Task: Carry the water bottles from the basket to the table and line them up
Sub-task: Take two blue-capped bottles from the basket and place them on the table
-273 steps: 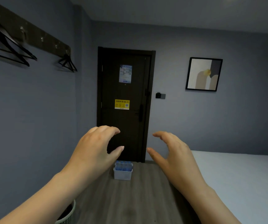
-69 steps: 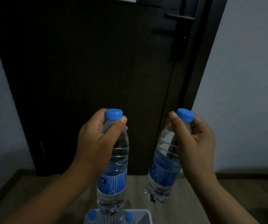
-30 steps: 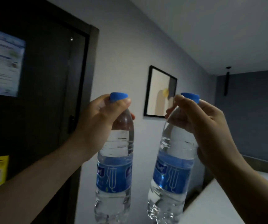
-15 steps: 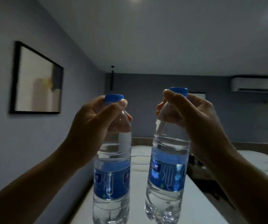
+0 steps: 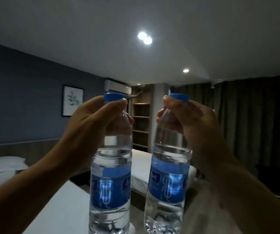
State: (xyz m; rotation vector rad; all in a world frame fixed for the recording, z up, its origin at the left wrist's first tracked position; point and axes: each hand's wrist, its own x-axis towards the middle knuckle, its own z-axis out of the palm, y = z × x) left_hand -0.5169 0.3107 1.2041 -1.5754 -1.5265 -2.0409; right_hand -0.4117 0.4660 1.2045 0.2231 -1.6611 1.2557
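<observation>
I hold two clear water bottles with blue caps and blue labels up in front of me, both upright. My left hand is closed around the neck of the left water bottle. My right hand grips the neck of the right water bottle. The bottles hang side by side, a small gap between them. The basket and the table are out of view.
Two white beds lie ahead: one at the lower left, one behind the bottles. Dark curtains cover the right wall. Wooden shelves stand at the back. A dim floor strip runs between the beds.
The view has swung right, away from the door and the framed picture, toward the beds, shelves and curtains. Both hands keep their bottles raised in the same grip.
</observation>
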